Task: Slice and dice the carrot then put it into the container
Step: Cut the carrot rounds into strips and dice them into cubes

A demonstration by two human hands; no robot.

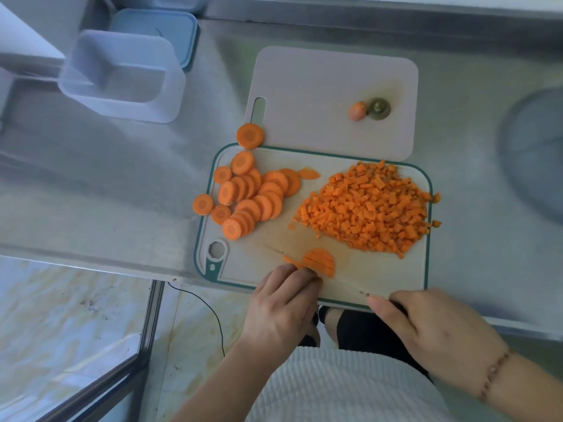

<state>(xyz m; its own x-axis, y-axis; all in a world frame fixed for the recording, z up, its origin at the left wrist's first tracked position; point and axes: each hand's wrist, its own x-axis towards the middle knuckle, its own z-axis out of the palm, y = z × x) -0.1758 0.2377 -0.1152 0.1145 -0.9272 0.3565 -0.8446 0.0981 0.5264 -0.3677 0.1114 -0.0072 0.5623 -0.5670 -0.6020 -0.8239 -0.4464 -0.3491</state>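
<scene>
While the steel counter (122,184) stretched wide above a pale marbled floor (76,315), the green-rimmed cutting board (425,269) sat at its near edge. Beyond the board's far-left corner, the clear container (122,76) stood with nothing visible inside. On the board: diced carrot (365,208) right, carrot rounds (246,196) left. At its near edge, left hand (280,306) pinned a scored slice (320,261); right hand (432,327) clenched the knife (350,286).

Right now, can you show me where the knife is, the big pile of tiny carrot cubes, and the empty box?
knife (350,286), head view, on the thin blade by the slice being cut.
pile of carrot cubes (368,208), head view, middle of the heap.
clear box (170,95), head view, on its right wall.
</scene>
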